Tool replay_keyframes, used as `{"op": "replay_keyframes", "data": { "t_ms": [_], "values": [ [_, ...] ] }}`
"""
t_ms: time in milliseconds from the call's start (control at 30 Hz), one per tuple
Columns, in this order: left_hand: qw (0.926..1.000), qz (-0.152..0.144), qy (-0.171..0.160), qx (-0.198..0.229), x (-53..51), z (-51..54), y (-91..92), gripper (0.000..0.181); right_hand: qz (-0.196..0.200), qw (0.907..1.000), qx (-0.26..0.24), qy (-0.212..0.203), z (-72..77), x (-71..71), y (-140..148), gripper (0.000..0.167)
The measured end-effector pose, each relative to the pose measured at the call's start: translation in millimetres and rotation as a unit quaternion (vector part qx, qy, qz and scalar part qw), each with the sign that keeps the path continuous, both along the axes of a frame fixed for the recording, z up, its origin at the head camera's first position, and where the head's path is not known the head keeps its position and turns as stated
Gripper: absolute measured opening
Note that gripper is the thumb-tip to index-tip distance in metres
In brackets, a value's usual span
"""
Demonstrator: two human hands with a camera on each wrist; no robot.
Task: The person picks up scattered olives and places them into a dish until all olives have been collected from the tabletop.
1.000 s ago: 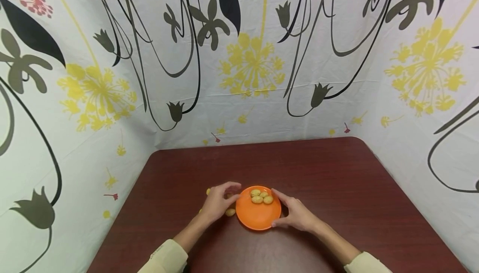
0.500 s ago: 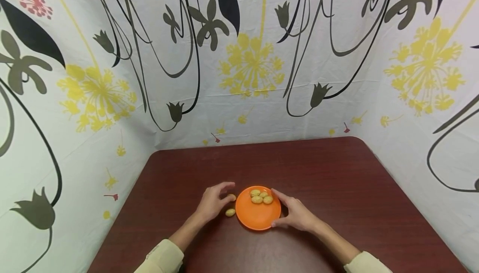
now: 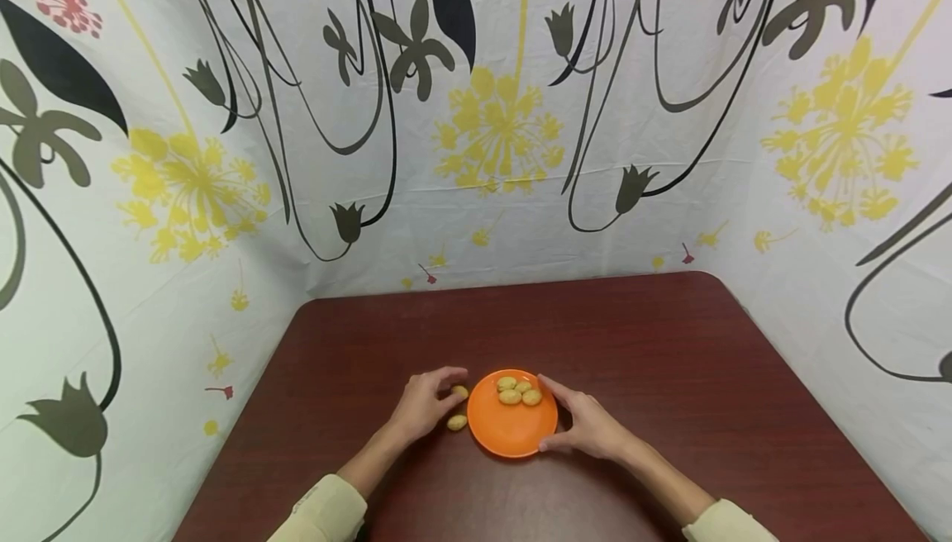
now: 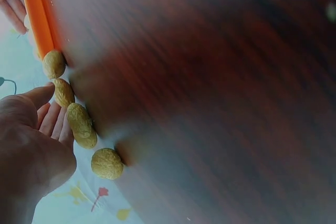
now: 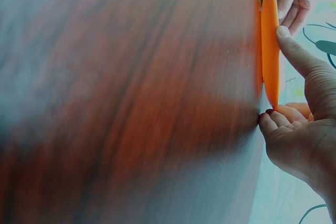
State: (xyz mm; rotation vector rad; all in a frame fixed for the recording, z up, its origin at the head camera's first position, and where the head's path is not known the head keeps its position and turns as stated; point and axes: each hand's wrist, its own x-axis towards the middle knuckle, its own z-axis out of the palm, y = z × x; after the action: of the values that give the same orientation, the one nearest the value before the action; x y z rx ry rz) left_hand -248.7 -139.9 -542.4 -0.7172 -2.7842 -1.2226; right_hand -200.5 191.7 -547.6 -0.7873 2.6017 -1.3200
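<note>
My left hand [image 3: 426, 401] is beside a small yellow-brown potato [image 3: 460, 392], thumb close against it and fingers reaching past its far side; whether they press on it I cannot tell. Another potato [image 3: 457, 422] lies just below, near the plate's left rim. Several lie in a row in the left wrist view, including a long one [image 4: 82, 125] and a round one [image 4: 107, 163] by the palm. The orange plate [image 3: 513, 435] carries several potatoes [image 3: 510, 396] at its far side. My right hand [image 3: 595, 426] holds the plate's right rim between thumb and fingers.
The dark red-brown table [image 3: 632, 335] extends around the plate on all sides. A white cloth [image 3: 476, 244] with flower patterns hangs behind it and along both sides.
My left hand has drawn back a little to the left and down, uncovering the potato at its thumb. The right hand and the plate stay put.
</note>
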Motion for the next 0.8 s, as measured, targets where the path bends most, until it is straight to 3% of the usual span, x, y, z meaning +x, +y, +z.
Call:
{"op": "replay_keyframes", "data": {
  "t_ms": [800],
  "values": [
    [0.9976, 0.016, 0.02, -0.065, -1.6, 3.5, 4.9, 0.028, -0.001, 0.9999, 0.0, -0.011, 1.1, 0.0, 0.1, 0.11]
  ]
}}
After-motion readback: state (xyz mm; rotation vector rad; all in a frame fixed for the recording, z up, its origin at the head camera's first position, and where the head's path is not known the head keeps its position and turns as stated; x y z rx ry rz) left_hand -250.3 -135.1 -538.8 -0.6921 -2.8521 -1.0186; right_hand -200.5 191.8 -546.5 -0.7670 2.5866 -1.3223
